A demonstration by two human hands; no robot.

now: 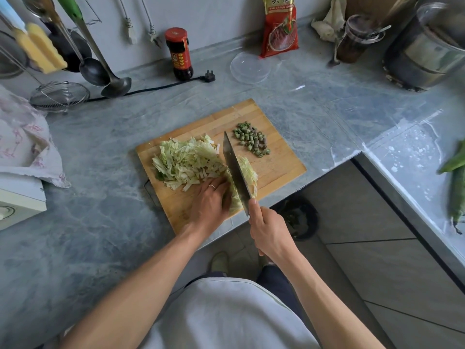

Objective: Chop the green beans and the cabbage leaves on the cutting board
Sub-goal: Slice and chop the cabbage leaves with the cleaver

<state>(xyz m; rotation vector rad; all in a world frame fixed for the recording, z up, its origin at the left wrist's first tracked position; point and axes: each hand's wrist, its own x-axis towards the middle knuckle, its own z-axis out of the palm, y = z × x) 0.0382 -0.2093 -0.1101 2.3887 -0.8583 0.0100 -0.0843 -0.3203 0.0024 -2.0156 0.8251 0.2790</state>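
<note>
Grey counter [100,172], sauce bottle [179,55], ladles [110,79] behind board [276,157]

Left hand [210,205]: I pressed the cabbage [188,162] down.
Right hand [270,231]: I gripped the cleaver [235,170].
Beans [251,138]: chopped, piled apart.
</note>
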